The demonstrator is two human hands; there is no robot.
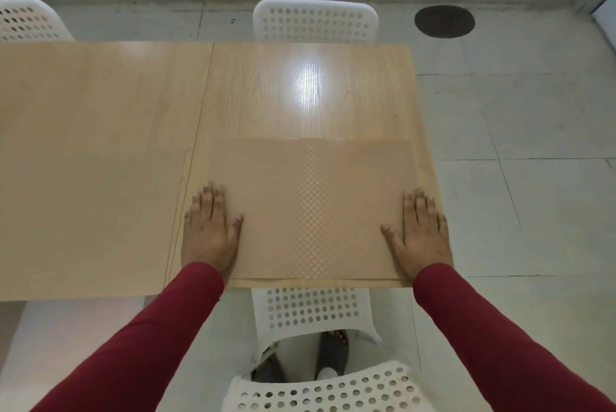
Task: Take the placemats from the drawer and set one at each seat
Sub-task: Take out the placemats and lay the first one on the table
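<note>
A tan placemat (310,208) with a faint checkered weave lies flat on the wooden table (300,95), along its near edge, right above the near white chair (313,308). My left hand (208,228) rests palm down on the mat's left edge, fingers spread, partly on the bare table. My right hand (421,235) presses flat on the mat's right edge, close to the table's right side. Neither hand grips anything. A thin second edge shows under the mat's near side; I cannot tell whether it is another mat.
A second wooden table (93,161) abuts on the left. White perforated chairs stand at the far side (315,23), far left (28,20) and below me. A round dark floor cover (445,21) lies far right on the tiled floor.
</note>
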